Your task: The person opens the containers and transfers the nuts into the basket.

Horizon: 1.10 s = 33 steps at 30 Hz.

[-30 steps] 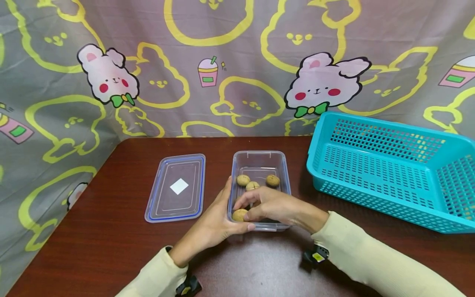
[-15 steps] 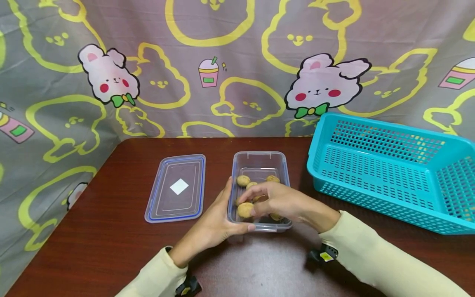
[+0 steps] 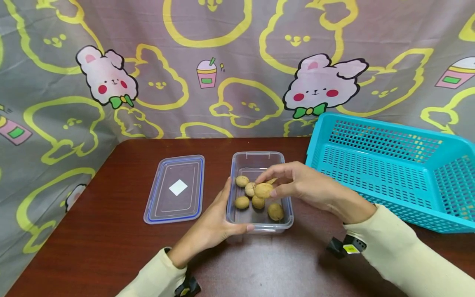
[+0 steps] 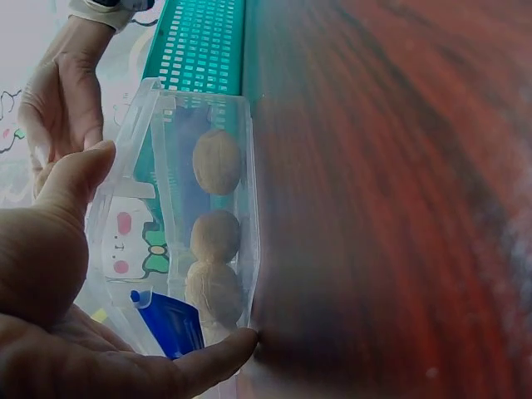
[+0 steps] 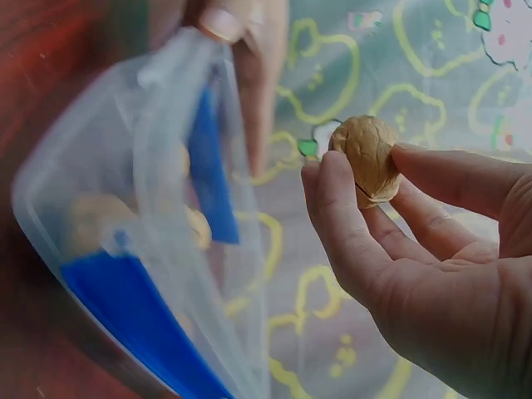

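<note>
A clear plastic food container (image 3: pixel 283 226) with blue side clips stands on the table, several walnuts (image 3: pixel 276 211) lying on its bottom. My left hand (image 3: pixel 216 222) grips its near left corner, the thumb along the front rim and the fingers against the left wall. Between thumb and fingertips, my right hand (image 3: pixel 315 190) pinches one walnut (image 5: pixel 366 156), held up over the container's right half. The right wrist view shows that walnut apart from the container wall. In the left wrist view, walnuts (image 4: pixel 218 162) show through the clear wall.
A clear lid (image 3: pixel 174 208) with a blue seal and a white square label lies flat to the left. At the right stands a turquoise perforated basket (image 3: pixel 371 206). Behind the brown table (image 3: pixel 122 198) hangs a printed cloth (image 3: pixel 245 49).
My right hand has lifted the walnut from the container's near left part, moving up and to the right. The left hand has stayed on the container.
</note>
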Tool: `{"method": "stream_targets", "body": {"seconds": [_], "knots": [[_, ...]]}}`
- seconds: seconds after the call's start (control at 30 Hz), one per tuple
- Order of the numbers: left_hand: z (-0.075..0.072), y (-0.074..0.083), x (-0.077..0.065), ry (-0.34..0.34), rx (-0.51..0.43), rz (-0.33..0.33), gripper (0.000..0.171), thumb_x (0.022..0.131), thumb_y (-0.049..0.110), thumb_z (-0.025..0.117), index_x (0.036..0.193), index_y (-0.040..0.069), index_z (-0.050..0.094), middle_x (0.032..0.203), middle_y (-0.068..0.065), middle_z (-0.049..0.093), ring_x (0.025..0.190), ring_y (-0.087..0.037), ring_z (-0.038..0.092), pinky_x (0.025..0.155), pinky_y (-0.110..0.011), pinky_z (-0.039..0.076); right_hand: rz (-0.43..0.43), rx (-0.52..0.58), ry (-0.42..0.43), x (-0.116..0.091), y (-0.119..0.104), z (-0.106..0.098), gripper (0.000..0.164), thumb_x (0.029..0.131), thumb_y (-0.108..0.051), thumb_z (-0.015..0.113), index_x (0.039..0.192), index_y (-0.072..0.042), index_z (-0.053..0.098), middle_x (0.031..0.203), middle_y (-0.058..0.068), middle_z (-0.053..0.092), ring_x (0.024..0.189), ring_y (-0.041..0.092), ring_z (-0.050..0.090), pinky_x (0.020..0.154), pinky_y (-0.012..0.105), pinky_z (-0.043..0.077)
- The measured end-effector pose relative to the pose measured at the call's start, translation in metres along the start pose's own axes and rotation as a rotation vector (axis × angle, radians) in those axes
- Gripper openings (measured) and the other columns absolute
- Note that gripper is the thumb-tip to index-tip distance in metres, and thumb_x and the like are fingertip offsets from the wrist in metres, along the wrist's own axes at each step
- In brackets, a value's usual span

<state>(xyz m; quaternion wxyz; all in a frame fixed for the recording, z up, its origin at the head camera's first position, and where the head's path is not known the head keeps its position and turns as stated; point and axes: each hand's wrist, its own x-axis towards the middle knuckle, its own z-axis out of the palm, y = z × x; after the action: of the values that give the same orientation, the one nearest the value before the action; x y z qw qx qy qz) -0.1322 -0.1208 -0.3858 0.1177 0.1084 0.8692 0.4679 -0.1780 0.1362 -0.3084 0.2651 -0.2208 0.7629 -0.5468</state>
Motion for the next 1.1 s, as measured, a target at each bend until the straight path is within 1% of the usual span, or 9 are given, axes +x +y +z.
{"method": "stream_targets", "body": {"seconds": [0.17, 0.3, 0.4, 0.47, 0.57, 0.7, 0.77, 0.93, 1.1], "knots": [[-0.001, 0.0, 0.0, 0.006, 0.009, 0.001, 0.134, 0.077, 0.036, 0.095, 0.17, 0.018, 0.0, 0.176, -0.015, 0.013, 0.16, -0.031, 0.021, 0.129, -0.056, 0.023, -0.016, 0.003, 0.021, -0.012, -0.011, -0.02, 0.034, 0.097, -0.006, 0.068, 0.131, -0.003, 0.068, 0.134, 0.014, 0.068, 0.119, 0.028, 0.061, 0.1, 0.039, 0.056], [-0.001, 0.0, -0.001, 0.005, 0.007, 0.004, 0.135, 0.077, 0.035, 0.095, 0.17, 0.018, -0.001, 0.176, -0.015, 0.012, 0.16, -0.03, 0.019, 0.129, -0.054, 0.022, -0.003, -0.009, 0.04, -0.02, -0.018, -0.038, 0.035, 0.098, -0.009, 0.069, 0.132, -0.004, 0.067, 0.129, 0.012, 0.069, 0.119, 0.028, 0.06, 0.1, 0.036, 0.057], [-0.001, 0.0, -0.001, 0.008, 0.002, 0.001, 0.135, 0.076, 0.035, 0.095, 0.17, 0.019, -0.001, 0.176, -0.015, 0.012, 0.16, -0.03, 0.019, 0.129, -0.054, 0.022, 0.015, -0.021, 0.065, -0.025, -0.02, -0.054, 0.035, 0.099, -0.011, 0.07, 0.133, -0.004, 0.066, 0.127, 0.013, 0.067, 0.117, 0.03, 0.063, 0.1, 0.036, 0.058], [-0.001, 0.0, -0.001, 0.01, -0.001, -0.002, 0.135, 0.076, 0.035, 0.096, 0.17, 0.019, 0.0, 0.176, -0.015, 0.012, 0.16, -0.03, 0.02, 0.129, -0.054, 0.022, 0.011, -0.016, 0.073, -0.028, -0.02, -0.067, 0.035, 0.1, -0.01, 0.069, 0.134, -0.003, 0.065, 0.126, 0.013, 0.067, 0.115, 0.03, 0.065, 0.099, 0.035, 0.059], [-0.001, 0.0, -0.001, 0.01, -0.002, -0.004, 0.135, 0.076, 0.035, 0.095, 0.17, 0.02, 0.0, 0.176, -0.014, 0.012, 0.161, -0.03, 0.019, 0.129, -0.054, 0.022, -0.015, 0.011, 0.059, -0.032, -0.015, -0.087, 0.034, 0.102, -0.007, 0.065, 0.135, -0.003, 0.064, 0.129, 0.012, 0.067, 0.114, 0.03, 0.068, 0.098, 0.033, 0.06], [-0.001, 0.0, -0.001, 0.009, -0.002, -0.004, 0.135, 0.076, 0.036, 0.095, 0.17, 0.02, 0.0, 0.176, -0.014, 0.012, 0.161, -0.03, 0.019, 0.13, -0.054, 0.021, -0.073, 0.035, 0.0, -0.037, -0.007, -0.115, 0.035, 0.105, 0.0, 0.057, 0.138, -0.006, 0.064, 0.136, 0.007, 0.068, 0.117, 0.028, 0.067, 0.098, 0.033, 0.06], [-0.001, 0.0, -0.001, 0.009, -0.001, -0.005, 0.135, 0.076, 0.036, 0.095, 0.17, 0.02, 0.0, 0.176, -0.014, 0.012, 0.161, -0.03, 0.019, 0.13, -0.054, 0.021, -0.094, 0.029, -0.022, -0.039, -0.002, -0.128, 0.037, 0.105, 0.002, 0.054, 0.139, -0.008, 0.064, 0.135, 0.006, 0.069, 0.118, 0.027, 0.066, 0.099, 0.033, 0.059], [0.0, 0.0, -0.001, 0.009, 0.003, -0.008, 0.134, 0.076, 0.036, 0.095, 0.17, 0.019, 0.0, 0.176, -0.014, 0.011, 0.161, -0.031, 0.018, 0.13, -0.055, 0.021, -0.079, 0.001, -0.006, -0.04, 0.007, -0.154, 0.038, 0.106, 0.001, 0.052, 0.141, -0.01, 0.063, 0.128, 0.006, 0.07, 0.119, 0.025, 0.065, 0.1, 0.034, 0.058], [0.001, 0.0, -0.001, 0.005, 0.001, -0.006, 0.134, 0.077, 0.036, 0.095, 0.17, 0.019, 0.0, 0.176, -0.014, 0.011, 0.161, -0.031, 0.018, 0.13, -0.054, 0.02, -0.083, 0.045, 0.015, -0.039, 0.022, -0.181, 0.041, 0.106, 0.003, 0.048, 0.141, -0.011, 0.065, 0.129, 0.006, 0.069, 0.12, 0.023, 0.064, 0.1, 0.033, 0.059]]}}
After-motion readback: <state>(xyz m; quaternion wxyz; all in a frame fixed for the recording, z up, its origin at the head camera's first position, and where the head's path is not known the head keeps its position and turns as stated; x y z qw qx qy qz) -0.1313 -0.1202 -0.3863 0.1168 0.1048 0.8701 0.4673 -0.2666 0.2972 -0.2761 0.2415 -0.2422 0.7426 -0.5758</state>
